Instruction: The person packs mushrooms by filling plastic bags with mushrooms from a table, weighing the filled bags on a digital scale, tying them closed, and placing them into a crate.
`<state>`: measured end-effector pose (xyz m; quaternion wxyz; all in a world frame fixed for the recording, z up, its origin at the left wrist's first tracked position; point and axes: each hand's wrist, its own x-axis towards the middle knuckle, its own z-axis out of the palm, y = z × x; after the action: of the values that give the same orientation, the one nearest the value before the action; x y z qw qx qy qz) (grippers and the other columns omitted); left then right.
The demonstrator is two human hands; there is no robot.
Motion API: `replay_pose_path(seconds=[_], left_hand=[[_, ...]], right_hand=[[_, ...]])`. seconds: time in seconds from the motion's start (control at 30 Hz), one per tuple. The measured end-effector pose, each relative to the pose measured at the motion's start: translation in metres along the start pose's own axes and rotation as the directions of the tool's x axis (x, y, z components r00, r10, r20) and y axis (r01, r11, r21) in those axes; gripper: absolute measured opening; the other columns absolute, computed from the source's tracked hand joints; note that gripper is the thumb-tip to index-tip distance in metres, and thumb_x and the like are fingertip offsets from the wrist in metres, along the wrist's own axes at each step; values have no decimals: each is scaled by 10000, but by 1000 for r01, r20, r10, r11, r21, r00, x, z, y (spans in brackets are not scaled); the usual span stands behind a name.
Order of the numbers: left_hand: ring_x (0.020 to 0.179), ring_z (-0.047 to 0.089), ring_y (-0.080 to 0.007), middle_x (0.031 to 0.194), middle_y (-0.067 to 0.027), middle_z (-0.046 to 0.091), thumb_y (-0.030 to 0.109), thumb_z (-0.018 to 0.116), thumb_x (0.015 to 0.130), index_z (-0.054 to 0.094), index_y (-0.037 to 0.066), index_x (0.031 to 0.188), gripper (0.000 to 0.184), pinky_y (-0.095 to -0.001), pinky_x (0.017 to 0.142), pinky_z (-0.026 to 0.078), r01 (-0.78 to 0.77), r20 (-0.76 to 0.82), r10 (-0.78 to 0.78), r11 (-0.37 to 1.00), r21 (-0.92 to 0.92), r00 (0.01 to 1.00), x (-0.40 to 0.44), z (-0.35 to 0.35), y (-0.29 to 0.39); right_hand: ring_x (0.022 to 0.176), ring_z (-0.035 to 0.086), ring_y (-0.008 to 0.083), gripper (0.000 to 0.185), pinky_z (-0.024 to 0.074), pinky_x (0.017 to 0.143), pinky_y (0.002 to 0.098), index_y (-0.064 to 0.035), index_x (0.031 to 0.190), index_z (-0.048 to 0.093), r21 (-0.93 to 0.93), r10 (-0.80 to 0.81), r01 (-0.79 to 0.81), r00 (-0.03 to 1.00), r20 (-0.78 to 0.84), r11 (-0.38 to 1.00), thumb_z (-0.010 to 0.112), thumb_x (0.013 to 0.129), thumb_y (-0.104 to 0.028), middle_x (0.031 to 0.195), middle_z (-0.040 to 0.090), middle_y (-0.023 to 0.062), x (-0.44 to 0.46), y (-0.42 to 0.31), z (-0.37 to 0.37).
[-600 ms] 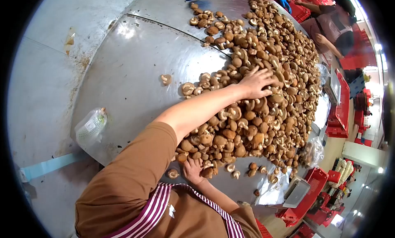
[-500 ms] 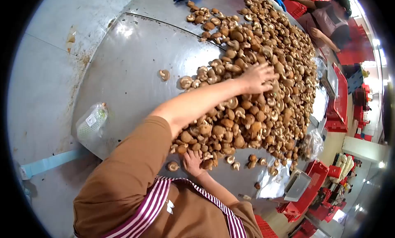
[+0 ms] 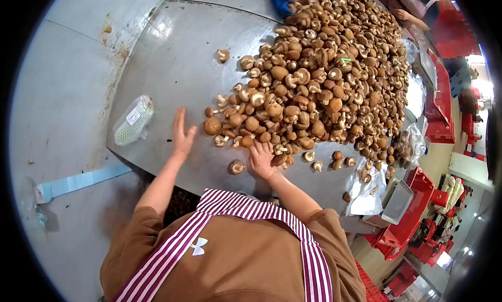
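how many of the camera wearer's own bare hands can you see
2: the bare left hand, left of the heap of brown, round-capped mushrooms, over the grey metal table; the bare right hand, at the heap's near edge. Both show clearly.

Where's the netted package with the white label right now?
In the head view, the netted package lies on the metal table near its left edge, left of the left hand, apart from the mushroom pile.

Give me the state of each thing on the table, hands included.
Brown-capped mushrooms: heaped, a few strays apart
Left bare hand: open, apart from the mushrooms
Right bare hand: touching mushrooms at the near edge
Clear-wrapped, white-netted pack: lying, label up
White plastic sheet: crumpled, mushrooms on it
Clear plastic bag: crumpled
Blue glove: partly out of frame
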<state>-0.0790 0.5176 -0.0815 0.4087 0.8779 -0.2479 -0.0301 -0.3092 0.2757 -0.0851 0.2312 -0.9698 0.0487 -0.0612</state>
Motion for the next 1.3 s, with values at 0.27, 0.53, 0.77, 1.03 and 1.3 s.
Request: replay_pose_path(seconds=[0.27,0.53,0.77,1.03,1.3], left_hand=[[1485,165,-351,1618,-128,180,461,645,819,357,209,1516,795,-512,1196,197,-91,122,117,975,-201,986,33,107,88],[1451,190,-431,1537,-175,321,458,674,785,400,207,1492,798,-540,1182,216,-158,184,171,984,-85,968,43,154,149],[1484,98,-389,1631,-69,130,590,555,841,396,336,1485,710,-629,1171,141,-295,136,325,934,-199,936,60,203,234],[1503,62,-306,1636,-55,113,726,408,899,310,367,1510,716,-584,1189,18,-515,266,567,822,-243,780,74,235,343],[1397,351,-312,1437,-124,477,431,637,894,572,139,1314,516,-505,1152,268,-355,17,376,888,-292,927,173,153,223]], right_hand=[[1110,474,392,436,344,1019,501,-5,1193,515,55,106,-107,994,14,993,646,838,-222,1200,517,200,0,-7,-2],[1154,429,461,514,385,984,518,34,1286,468,238,208,-186,976,-69,953,661,876,-208,1258,476,246,-19,29,-29],[1048,503,486,438,434,912,505,60,1217,483,259,280,-208,918,-281,943,660,884,-162,1212,498,317,-17,42,-71],[1181,537,227,467,448,971,359,27,1440,358,900,776,-294,626,-72,321,471,1032,-171,1292,539,154,-7,81,-125],[1027,612,224,512,489,869,374,-52,1311,489,946,682,-173,658,319,-276,397,1034,-472,1167,634,114,-6,87,-192]])
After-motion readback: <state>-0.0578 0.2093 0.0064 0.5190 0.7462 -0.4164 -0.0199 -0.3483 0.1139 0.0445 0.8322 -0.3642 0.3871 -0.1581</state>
